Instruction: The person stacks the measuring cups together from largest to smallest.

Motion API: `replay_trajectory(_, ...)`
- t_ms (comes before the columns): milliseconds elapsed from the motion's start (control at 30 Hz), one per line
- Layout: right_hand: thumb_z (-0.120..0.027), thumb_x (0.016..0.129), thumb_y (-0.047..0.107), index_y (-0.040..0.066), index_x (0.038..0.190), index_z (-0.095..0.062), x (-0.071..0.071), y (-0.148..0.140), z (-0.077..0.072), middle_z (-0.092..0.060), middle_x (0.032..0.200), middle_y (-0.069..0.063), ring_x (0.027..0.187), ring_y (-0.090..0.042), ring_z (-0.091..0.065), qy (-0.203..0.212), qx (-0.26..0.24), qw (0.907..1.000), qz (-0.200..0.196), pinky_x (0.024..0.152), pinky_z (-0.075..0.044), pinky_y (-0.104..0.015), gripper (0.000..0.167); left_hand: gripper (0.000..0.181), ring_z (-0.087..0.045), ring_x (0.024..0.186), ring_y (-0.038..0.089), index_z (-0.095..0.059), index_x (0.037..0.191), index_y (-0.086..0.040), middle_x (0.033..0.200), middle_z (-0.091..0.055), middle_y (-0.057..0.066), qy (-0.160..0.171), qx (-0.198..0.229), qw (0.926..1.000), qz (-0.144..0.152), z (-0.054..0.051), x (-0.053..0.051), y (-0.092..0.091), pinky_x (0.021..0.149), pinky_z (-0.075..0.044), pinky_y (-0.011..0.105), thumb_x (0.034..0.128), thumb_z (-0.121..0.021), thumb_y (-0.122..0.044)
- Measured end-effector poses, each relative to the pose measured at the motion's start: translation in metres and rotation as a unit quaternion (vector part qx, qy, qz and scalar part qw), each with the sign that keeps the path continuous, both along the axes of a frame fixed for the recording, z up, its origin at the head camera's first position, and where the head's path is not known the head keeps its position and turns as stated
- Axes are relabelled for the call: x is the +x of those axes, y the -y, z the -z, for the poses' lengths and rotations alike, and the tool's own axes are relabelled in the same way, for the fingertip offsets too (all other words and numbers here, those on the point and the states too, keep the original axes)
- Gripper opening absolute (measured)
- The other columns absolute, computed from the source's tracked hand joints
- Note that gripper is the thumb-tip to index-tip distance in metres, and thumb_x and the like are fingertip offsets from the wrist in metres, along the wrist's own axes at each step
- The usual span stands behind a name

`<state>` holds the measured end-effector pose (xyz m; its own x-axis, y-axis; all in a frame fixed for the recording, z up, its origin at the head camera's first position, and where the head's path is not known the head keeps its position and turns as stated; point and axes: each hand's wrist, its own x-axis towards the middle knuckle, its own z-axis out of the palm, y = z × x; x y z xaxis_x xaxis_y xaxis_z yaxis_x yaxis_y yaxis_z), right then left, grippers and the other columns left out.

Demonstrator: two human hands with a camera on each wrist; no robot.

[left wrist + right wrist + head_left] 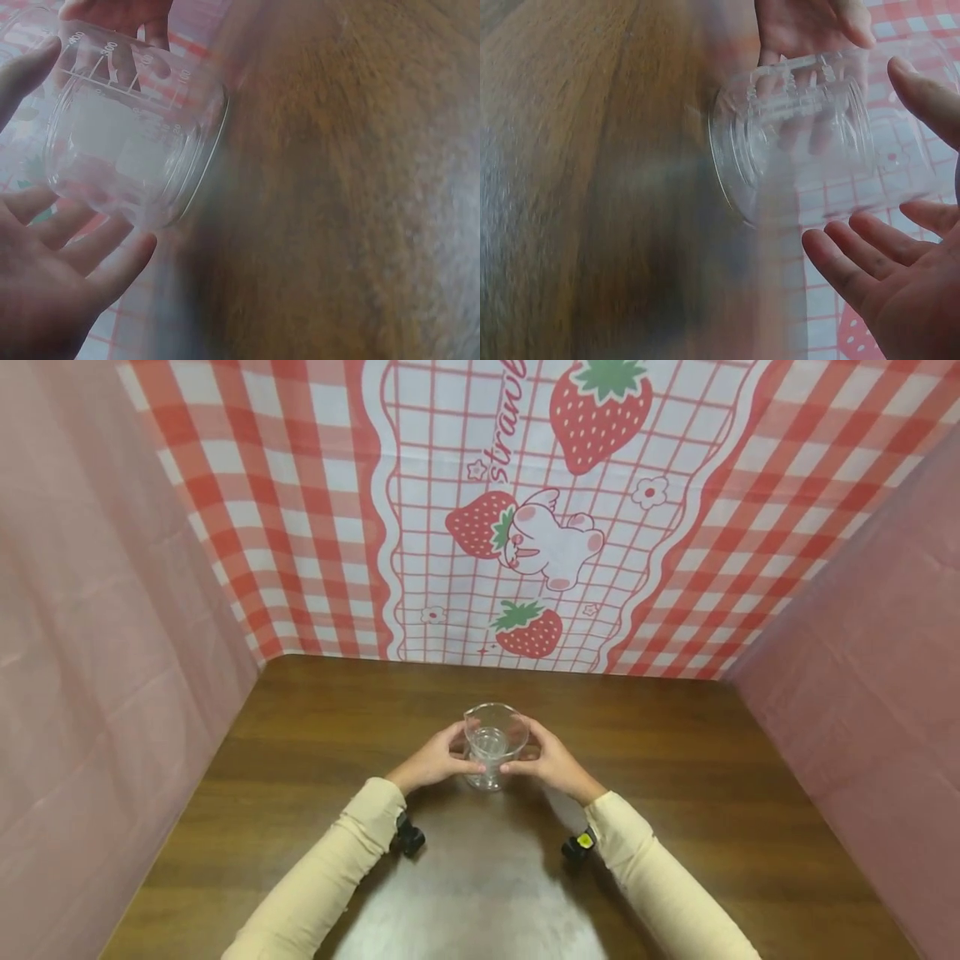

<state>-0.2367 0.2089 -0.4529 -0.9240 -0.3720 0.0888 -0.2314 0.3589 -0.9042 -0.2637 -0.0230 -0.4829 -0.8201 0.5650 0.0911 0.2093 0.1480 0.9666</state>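
A clear glass beaker (495, 756) with a pouring lip and white graduation marks stands upright in the middle of the head view. What looks like a smaller clear vessel (112, 142) sits inside it. My left hand (437, 758) holds the beaker's left side, thumb in front and fingers reaching behind. From the opposite side, my right hand (551, 760) holds it the same way. In the right wrist view, the fingertips (859, 221) lie along the glass wall. Whether the beaker's base touches the table cannot be told.
The brown wooden table (315, 710) spreads around the hands. Behind it hangs a red-and-white checked strawberry cloth (322, 577). Pink curtains (112, 652) close off both sides. Small black cameras (408, 837) are strapped at the wrists, below cream sleeves (322, 877).
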Motion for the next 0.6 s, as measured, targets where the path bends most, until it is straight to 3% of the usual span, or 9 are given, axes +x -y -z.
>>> replay_trajectory(233, -0.079, 0.080, 0.008, -0.004, 0.143, -0.039, -0.001, -0.011, 0.000, -0.049, 0.138, -0.028, 0.119, -0.045, -0.056, 0.002, 0.017, 0.9998, -0.001, 0.093, -0.056, -0.046, 0.075, 0.083, -0.049, 0.130, 0.043, -0.034, 0.146, 0.003, 0.149, -0.041, 0.025, -0.018, -0.013, 0.9997, -0.005, -0.001, 0.000, 0.009, 0.105, -0.048, 0.051, 0.0787, -0.080, -0.012)
replay_trajectory(433, -0.078, 0.080, 0.005, -0.005, 0.141, -0.040, -0.002, -0.020, 0.000, -0.053, 0.131, -0.031, 0.119, -0.047, -0.054, 0.002, 0.029, 0.9995, 0.012, 0.098, -0.052, -0.055, 0.072, 0.079, -0.046, 0.132, 0.044, -0.037, 0.144, 0.003, 0.145, -0.045, 0.027, -0.042, -0.023, 0.9985, -0.026, -0.004, -0.001, 0.021, 0.110, -0.042, 0.056, 0.0789, -0.079, -0.011)
replay_trajectory(533, -0.077, 0.081, 0.005, -0.005, 0.139, -0.042, -0.002, -0.023, 0.002, -0.054, 0.129, -0.032, 0.118, -0.047, -0.054, -0.006, 0.043, 0.9989, 0.019, 0.099, -0.051, -0.056, 0.069, 0.075, -0.045, 0.133, 0.045, -0.040, 0.142, 0.004, 0.145, -0.045, 0.027, -0.062, -0.017, 0.9970, -0.042, -0.003, 0.000, 0.025, 0.114, -0.037, 0.056, 0.0793, -0.079, -0.009)
replay_trajectory(600, -0.076, 0.082, 0.007, -0.006, 0.138, -0.044, -0.003, -0.024, 0.002, -0.056, 0.128, -0.031, 0.117, -0.047, -0.055, -0.018, 0.057, 0.9979, 0.026, 0.099, -0.051, -0.054, 0.066, 0.072, -0.044, 0.133, 0.046, -0.042, 0.140, 0.005, 0.144, -0.046, 0.028, -0.069, -0.023, 0.9957, -0.057, -0.008, 0.004, 0.028, 0.115, -0.034, 0.057, 0.0800, -0.078, -0.008)
